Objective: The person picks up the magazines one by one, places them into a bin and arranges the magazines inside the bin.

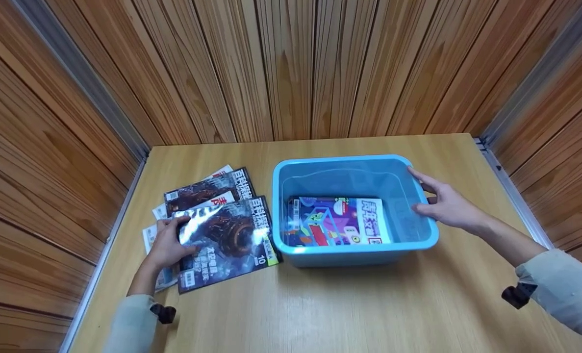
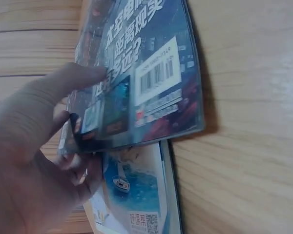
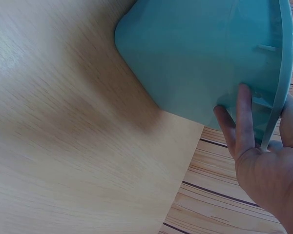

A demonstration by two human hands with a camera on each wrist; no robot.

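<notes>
two hands are at work on the wooden tabletop [image 1: 349, 304]. my left hand [image 1: 168, 245] sits on the left, at the near-left edge of the top magazine [image 1: 227, 240], a dark glossy one with a creature on its cover. in the left wrist view my thumb lies over the cover and my fingers [image 2: 78, 170] curl under that edge, so i pinch the magazine and its near edge stands lifted off the lighter magazine [image 2: 136, 195] beneath it. this top magazine lies on a fanned pile of other magazines [image 1: 197, 189] just left of the blue plastic bin [image 1: 291, 171], close to its left wall but apart from it.

my right hand [image 1: 445, 203] is at the right rim of the bin. the thumb reaches over the rim to the inside and the fingers [image 3: 244, 122] lie fairly straight against the outer wall, under the lip, so i hold the rim lightly between them. the bin stands upright in the middle of the tabletop. inside it, flat on the bottom, lies one colourful magazine [image 1: 340, 220] with bright shapes on its cover. wooden panel walls [image 1: 291, 68] close in the far side and both flanks.
</notes>
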